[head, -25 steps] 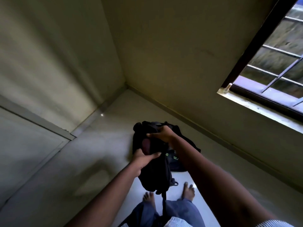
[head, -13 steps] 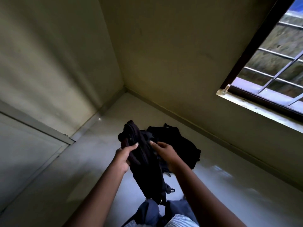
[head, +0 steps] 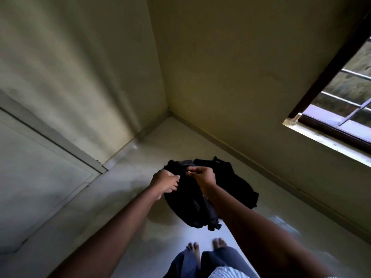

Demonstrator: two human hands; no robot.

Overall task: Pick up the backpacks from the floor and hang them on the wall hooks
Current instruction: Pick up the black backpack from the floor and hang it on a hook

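By my reading, 1 backpack [head: 190,209] is lifted clear of the floor [head: 120,197], nothing is hung, and no wall hook is in view. The left hand [head: 165,182] grips its upper edge with curled fingers, and the right hand [head: 202,175] pinches its top. A 2nd backpack [head: 236,183] lies on the floor just behind, further right.

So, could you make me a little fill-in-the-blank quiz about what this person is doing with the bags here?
1. The left hand and right hand both hold a ____ backpack.
2. A second backpack lies behind it on the ____.
3. The barred window is on the person's ____ side.
4. The person's feet are ____.
Missing words: black; floor; right; bare.
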